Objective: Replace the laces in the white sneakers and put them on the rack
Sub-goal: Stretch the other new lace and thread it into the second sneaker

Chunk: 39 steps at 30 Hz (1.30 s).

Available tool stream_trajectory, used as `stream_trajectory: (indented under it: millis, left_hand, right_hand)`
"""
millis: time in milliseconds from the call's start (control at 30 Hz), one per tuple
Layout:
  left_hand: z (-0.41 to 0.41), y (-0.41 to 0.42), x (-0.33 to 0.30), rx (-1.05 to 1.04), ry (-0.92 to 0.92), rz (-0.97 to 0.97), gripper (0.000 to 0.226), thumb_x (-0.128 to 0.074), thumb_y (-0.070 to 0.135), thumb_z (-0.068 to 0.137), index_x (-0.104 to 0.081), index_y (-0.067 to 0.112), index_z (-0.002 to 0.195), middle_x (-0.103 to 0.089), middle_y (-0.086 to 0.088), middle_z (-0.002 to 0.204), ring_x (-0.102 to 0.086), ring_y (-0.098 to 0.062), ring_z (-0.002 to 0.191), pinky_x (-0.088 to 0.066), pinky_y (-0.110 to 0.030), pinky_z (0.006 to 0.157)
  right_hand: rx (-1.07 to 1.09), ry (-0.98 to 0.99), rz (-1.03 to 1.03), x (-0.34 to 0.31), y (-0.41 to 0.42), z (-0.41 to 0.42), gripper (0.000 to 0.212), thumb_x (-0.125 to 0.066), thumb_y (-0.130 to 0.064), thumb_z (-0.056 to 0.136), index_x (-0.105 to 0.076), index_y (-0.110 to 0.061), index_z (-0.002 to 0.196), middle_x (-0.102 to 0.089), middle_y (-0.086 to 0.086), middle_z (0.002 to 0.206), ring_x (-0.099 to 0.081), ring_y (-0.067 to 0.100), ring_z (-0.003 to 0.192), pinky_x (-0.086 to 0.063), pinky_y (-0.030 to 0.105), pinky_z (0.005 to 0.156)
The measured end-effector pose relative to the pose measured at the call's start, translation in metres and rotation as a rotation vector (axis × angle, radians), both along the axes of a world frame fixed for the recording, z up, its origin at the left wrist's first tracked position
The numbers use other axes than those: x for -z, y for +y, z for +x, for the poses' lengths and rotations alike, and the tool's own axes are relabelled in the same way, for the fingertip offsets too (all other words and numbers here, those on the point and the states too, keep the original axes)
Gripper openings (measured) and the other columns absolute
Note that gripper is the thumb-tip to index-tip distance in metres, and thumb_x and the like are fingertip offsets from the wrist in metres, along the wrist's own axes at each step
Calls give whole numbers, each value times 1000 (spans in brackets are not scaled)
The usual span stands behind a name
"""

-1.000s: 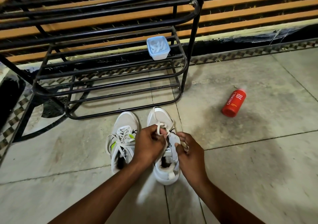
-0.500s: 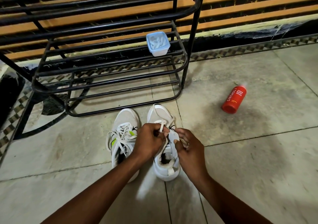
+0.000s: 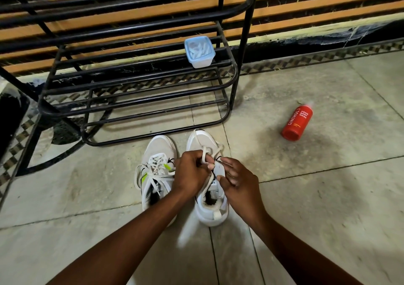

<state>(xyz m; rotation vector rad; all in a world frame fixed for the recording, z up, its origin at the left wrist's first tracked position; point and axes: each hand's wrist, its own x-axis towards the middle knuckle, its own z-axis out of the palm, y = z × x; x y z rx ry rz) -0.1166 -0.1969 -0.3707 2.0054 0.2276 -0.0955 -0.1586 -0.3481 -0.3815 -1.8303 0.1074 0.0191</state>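
Your left hand (image 3: 192,173) is pinching a white lace (image 3: 204,156) in curled fingers above the right sneaker (image 3: 209,197), while your right hand (image 3: 237,182) is curling around the tongue, thumb pressing its edge. The left sneaker (image 3: 156,171), already laced, is lying just beside it on the floor (image 3: 328,197), both near the black rack (image 3: 131,83), which is carrying a small lidded box (image 3: 199,51). A red bottle (image 3: 296,121) is lying well apart.

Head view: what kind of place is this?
Likely a home entryway or utility corner: a black metal shoe rack stands on a tiled floor, with white sneakers and a body wash bottle on the tiles.
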Motion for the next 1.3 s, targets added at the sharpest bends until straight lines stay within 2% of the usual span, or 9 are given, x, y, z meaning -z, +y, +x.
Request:
stream_trajectory:
  millis: [167,333,500,600,700,800,933,1133,1300]
  left_hand:
    - [5,4,5,-90,67,-43,21,-84,3,79,-71,20,76,-75,-4,72,-73,-24,68,-61,-41,69]
    - [6,0,3,-59,84,-48,16,-83,11,80,-73,23,77,-75,-6,77,-73,-30,76,-61,-51,78]
    - [5,-6,-7,-41,69,76,16,-79,13,87,-67,21,80,-72,8,76,-70,-12,77,-55,-32,79]
    - [2,-6,-16,-46,107,43,19,-82,15,80,-65,21,86,-73,3,84,-71,-14,78,-59,-35,78]
    - [-4,1,-23,-60,125,114,46,-85,25,53,-59,20,90,-66,-8,89,-62,-22,73,-58,-43,73]
    - [-11,10,-21,-29,153,128,52,-95,19,61,-59,14,97,-61,3,88,-58,-14,77,-55,-39,78]
    - [-14,18,-24,66,123,278,56,-98,43,59,-63,20,97,-64,4,98,-64,-13,91,-57,-34,82]
    - [-16,18,-27,180,82,437,41,-92,46,69,-58,25,77,-56,-3,95,-57,-20,91,-43,-28,73]
    - [-13,20,-24,217,111,455,54,-90,48,73,-67,14,108,-52,-5,108,-54,-21,101,-46,-29,84]
  right_hand:
    - [23,14,-84,-5,0,6,27,-62,-21,99,-68,-25,126,-75,-10,113,-68,3,106,-54,33,96]
    - [-87,36,-392,-14,1,28,25,-58,-20,99,-75,-27,116,-74,-8,115,-67,13,107,-50,29,94]
    - [-97,39,-506,-18,1,38,18,-60,-19,97,-74,-29,100,-76,-7,98,-69,19,93,-44,29,74]
    - [-124,22,-576,-24,3,39,7,-63,-24,96,-70,-26,94,-74,-5,87,-67,22,85,-35,28,67]
    - [-175,-18,-659,-28,5,38,12,-59,-13,90,-63,-23,94,-72,-1,86,-66,29,86,-39,32,68]
    - [-201,-16,-693,-30,6,38,17,-55,-9,87,-58,-22,97,-69,-2,86,-65,30,87,-33,32,67]
    - [-217,-56,-714,-31,6,37,17,-54,-8,88,-48,-24,90,-56,-7,76,-61,29,80,-30,32,66]
    - [-168,-142,-597,-19,-1,40,5,-54,-15,90,-51,-18,87,-63,-5,78,-60,23,70,-44,34,62]
    - [68,-196,-190,-19,-11,45,10,-51,0,81,-56,-9,76,-73,0,90,-71,18,85,-52,29,76]
